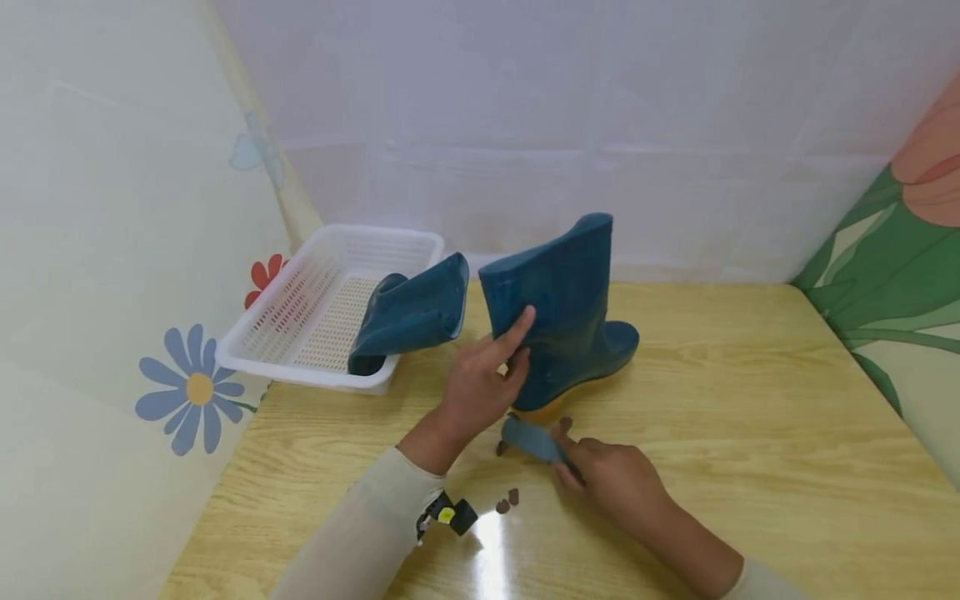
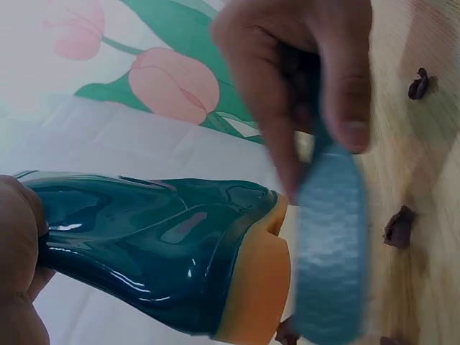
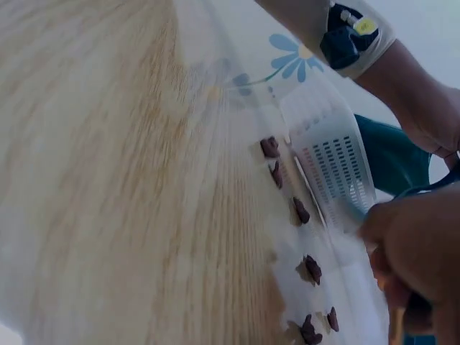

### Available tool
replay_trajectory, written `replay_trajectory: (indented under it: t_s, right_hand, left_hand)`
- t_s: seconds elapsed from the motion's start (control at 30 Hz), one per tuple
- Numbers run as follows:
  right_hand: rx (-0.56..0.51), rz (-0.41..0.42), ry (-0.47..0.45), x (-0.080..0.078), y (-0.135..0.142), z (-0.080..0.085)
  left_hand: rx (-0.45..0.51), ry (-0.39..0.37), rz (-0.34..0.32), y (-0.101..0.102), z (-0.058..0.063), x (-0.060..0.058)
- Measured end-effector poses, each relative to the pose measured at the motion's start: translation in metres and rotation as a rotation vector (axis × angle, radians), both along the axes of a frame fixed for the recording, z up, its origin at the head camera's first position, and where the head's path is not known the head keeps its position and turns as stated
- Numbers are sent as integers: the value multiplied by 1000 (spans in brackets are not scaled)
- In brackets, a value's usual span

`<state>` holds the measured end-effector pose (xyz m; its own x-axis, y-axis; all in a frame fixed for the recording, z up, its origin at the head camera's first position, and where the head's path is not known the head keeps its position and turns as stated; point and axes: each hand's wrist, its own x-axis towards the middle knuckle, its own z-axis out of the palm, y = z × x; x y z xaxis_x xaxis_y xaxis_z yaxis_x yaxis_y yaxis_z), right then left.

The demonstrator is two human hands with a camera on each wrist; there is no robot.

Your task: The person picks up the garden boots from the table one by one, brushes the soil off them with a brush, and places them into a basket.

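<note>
My left hand (image 1: pixel 483 379) grips a dark teal rain boot (image 1: pixel 558 312) by the back of its shaft. In the head view the boot's toe points right and its heel is tilted low toward me. The boot's orange sole (image 2: pixel 259 287) faces the brush in the left wrist view. By its handle, my right hand (image 1: pixel 615 483) holds a blue brush (image 2: pixel 330 248) with a long flat head close beside the heel; its bristles are hidden. Small brown clumps (image 1: pixel 507 502) lie on the table below the boot and brush.
A white perforated basket (image 1: pixel 277 333) stands at the back left of the wooden table (image 1: pixel 750 417). A second teal boot (image 1: pixel 412 308) lies in it, its shaft leaning over the right rim. Behind the table hangs a pale cloth (image 1: pixel 600 108).
</note>
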<state>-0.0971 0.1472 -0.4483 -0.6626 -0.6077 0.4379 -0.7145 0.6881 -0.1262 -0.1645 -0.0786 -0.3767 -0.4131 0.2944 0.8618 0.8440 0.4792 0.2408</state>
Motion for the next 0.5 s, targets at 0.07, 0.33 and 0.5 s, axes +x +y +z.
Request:
replay_trajectory:
  t_s: [0.07,0.33,0.5]
  right_hand:
    - [27,-3,-14,1,-1,-1]
    - [-54,46,106,0,-8,0]
    - [34,-11,67,6,-12,4]
  left_hand:
    - [8,5,4,0,1,0]
    - [20,41,35,-2,3,0]
    - [20,66,43,-1,6,2]
